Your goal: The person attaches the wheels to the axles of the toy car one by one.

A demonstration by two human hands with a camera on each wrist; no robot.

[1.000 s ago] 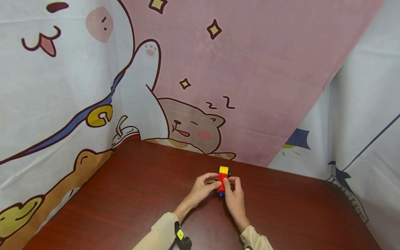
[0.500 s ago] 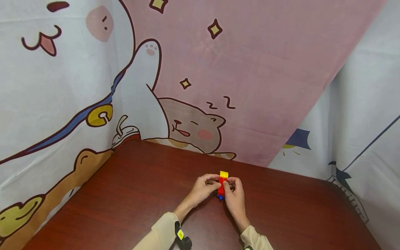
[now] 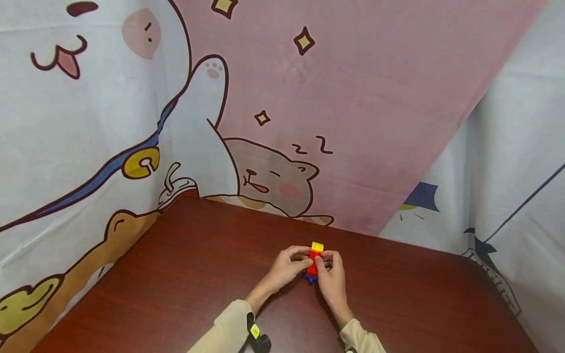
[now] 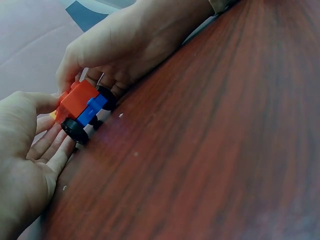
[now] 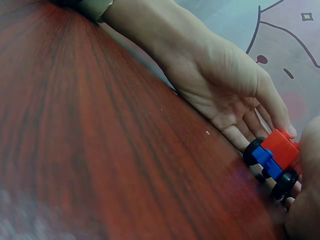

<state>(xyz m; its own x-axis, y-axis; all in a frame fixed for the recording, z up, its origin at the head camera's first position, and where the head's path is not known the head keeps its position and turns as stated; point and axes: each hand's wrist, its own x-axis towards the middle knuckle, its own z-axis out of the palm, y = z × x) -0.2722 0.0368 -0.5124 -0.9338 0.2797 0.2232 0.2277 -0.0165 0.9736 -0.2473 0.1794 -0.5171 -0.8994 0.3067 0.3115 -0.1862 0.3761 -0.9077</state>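
A small toy car [image 3: 312, 269] built of bricks sits between both hands: red on top, a yellow brick [image 3: 317, 246] at its far end, a blue base and black wheels. My left hand [image 3: 285, 267] grips its left side, thumb on the red bricks. From the right, my right hand [image 3: 332, 278] pinches it with thumb and fingers. In the left wrist view, the car's red end [image 4: 80, 100] and blue base [image 4: 92, 111] face the camera, with a black wheel [image 4: 75, 131] close over the table. Right wrist view: the fingers partly cover the red body [image 5: 280, 149].
The dark red-brown wooden table [image 3: 198, 274] spreads around the hands. Behind it hangs a cloth backdrop [image 3: 375, 122] with cartoon animals. A black wrist strap [image 3: 256, 333] sits on the left sleeve. Tiny pale specks [image 4: 64, 188] dot the tabletop.
The toy car has shifted slightly toward the person between the fingers, mostly in the first half second. Both hands stay nearly in place and keep hold of it.
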